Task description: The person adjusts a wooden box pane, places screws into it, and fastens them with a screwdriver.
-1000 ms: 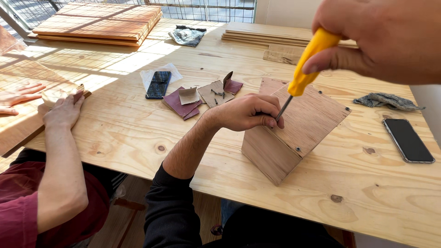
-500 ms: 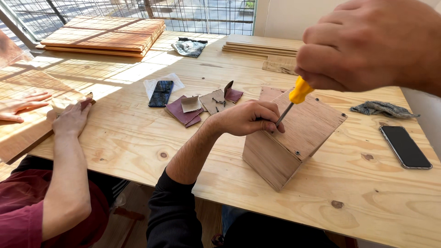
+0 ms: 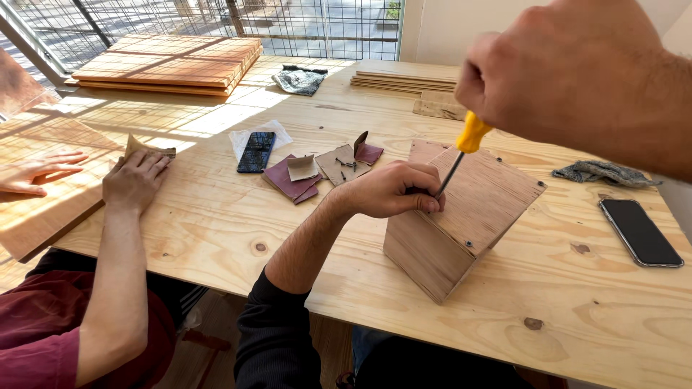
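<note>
Two phones [image 3: 256, 151] [image 3: 641, 232], two rags [image 3: 299, 79] [image 3: 604, 171], one wooden box [image 3: 461, 216], one screwdriver [image 3: 461, 148], four hands [image 3: 393, 189] [image 3: 577, 72] [image 3: 133, 180] [image 3: 32, 173].

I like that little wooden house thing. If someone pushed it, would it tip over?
Probably not easily: the wooden box sits on a flat face on the table. It looks stiff, screwed board to board. The left hand steadies it, so it may slide.

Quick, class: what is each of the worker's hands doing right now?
Left hand: closed, fingers pinched at the screwdriver tip on the wooden box.
Right hand: closed around the yellow-handled screwdriver.
</note>
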